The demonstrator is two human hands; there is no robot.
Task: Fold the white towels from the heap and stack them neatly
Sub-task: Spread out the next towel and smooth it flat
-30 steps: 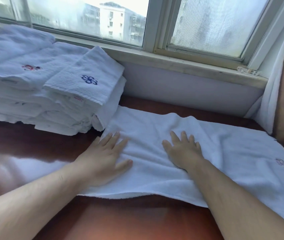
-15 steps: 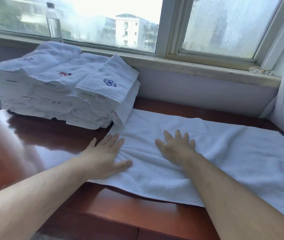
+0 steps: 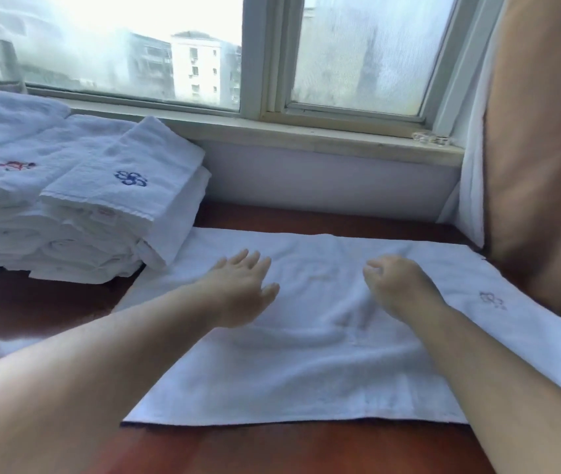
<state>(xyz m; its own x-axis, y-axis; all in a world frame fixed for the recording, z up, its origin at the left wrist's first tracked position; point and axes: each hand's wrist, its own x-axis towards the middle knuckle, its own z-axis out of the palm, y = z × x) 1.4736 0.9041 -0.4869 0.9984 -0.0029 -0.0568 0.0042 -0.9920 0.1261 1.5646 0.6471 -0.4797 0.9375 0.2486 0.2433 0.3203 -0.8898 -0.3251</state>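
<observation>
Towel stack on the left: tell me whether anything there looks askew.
Yes. The top towel with the blue flower lies turned at an angle to the stack under it, and a folded towel below it slumps off the stack's right edge toward the spread towel. The other layers look level.

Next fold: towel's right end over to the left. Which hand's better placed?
Right hand, probably: it is nearer the embroidered right end of the spread towel. The left hand is open over the opposite end, beside the folded stack.

surf: red-brown wood table [image 3: 306, 449] | on it: flat white towel [image 3: 306, 364] ctr | folded towel stack [image 3: 67, 206] L
</observation>
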